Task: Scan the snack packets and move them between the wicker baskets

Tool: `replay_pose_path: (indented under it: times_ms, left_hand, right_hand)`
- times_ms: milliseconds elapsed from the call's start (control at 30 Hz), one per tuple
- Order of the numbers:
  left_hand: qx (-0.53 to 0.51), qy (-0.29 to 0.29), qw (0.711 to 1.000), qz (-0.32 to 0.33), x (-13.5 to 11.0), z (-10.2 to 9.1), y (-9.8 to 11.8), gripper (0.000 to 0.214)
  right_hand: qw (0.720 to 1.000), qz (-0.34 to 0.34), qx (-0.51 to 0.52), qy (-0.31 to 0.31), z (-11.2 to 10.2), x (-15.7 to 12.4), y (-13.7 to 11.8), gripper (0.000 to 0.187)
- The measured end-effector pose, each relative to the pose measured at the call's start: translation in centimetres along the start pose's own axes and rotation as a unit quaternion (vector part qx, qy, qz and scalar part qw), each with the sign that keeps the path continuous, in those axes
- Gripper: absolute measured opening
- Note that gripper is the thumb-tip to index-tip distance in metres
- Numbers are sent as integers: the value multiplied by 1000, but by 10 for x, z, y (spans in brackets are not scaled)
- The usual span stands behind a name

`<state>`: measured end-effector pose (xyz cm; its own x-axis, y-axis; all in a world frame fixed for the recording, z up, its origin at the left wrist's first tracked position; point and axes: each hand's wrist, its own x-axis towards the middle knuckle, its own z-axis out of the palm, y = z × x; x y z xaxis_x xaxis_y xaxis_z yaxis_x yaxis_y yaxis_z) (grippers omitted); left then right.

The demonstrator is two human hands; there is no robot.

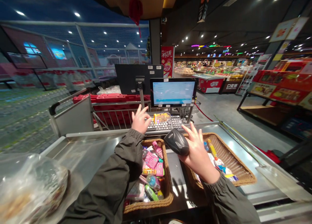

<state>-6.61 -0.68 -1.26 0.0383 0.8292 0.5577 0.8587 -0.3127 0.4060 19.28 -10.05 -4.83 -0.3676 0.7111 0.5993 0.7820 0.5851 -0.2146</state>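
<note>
My left hand reaches forward over the checkout counter with its fingers closed on a clear plastic pack of yellow food, held above the keyboard. My right hand grips a black handheld barcode scanner in the palm, with the fingers spread upward. The scanner hangs between two wicker baskets. A lit touchscreen stands just behind the keyboard.
The left wicker basket holds several small colourful packets; the right basket holds a few items. A bagged item lies at the near left on the steel counter. A red shopping cart stands behind. Store shelves at right.
</note>
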Motion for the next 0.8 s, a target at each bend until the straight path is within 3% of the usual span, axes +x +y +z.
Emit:
replay_pose_path:
  times_ms: [567,800]
  left_hand:
    - [4,1,999,-40,-22,-11,-24,18]
    - [-7,-49,997,-61,-43,-11,-47,16]
  right_hand:
    - [998,-25,31,-38,9,3,-9,42]
    - [998,-33,29,-49,15,-1,-8,41]
